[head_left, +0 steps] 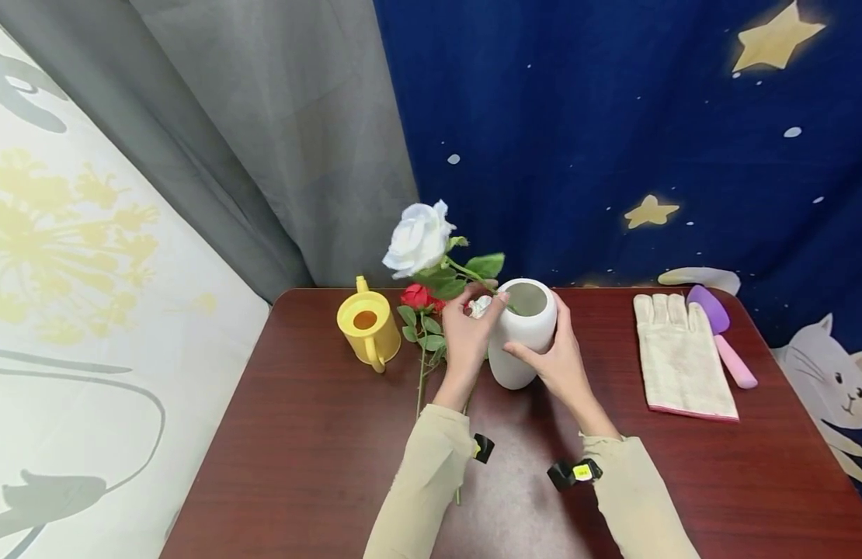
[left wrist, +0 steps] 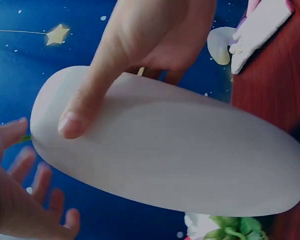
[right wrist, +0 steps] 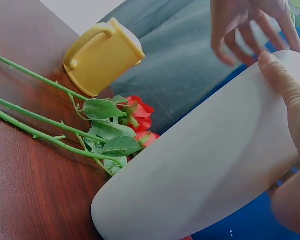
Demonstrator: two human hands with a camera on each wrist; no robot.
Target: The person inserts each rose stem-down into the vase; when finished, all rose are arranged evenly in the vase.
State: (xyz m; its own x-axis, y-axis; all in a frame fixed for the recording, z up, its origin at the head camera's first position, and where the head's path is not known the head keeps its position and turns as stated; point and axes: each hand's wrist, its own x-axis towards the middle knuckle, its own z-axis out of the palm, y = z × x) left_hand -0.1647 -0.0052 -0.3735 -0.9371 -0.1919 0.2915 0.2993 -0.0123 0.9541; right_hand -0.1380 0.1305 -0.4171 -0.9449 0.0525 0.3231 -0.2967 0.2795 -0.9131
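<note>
A white rose (head_left: pixel 418 239) leans up to the left, and my left hand (head_left: pixel 468 338) pinches its stem between thumb and forefinger. The lower end of that stem (head_left: pixel 508 307) reaches into the mouth of a tall white vase (head_left: pixel 516 349). My right hand (head_left: pixel 562 359) grips the vase from the right, its thumb lying across the front, as the left wrist view shows. In that view the other fingers of the left hand (left wrist: pixel 27 192) are spread beside the vase's rim. Red roses (right wrist: pixel 140 114) with green stems lie on the table just left of the vase.
A yellow watering can (head_left: pixel 370 330) stands left of the roses. Another white flower (head_left: pixel 479 306) shows partly behind the left hand. On the right lie cream gloves (head_left: pixel 682 353) and a purple-and-pink trowel (head_left: pixel 735 361). Curtains hang behind the brown table (head_left: pixel 312 450).
</note>
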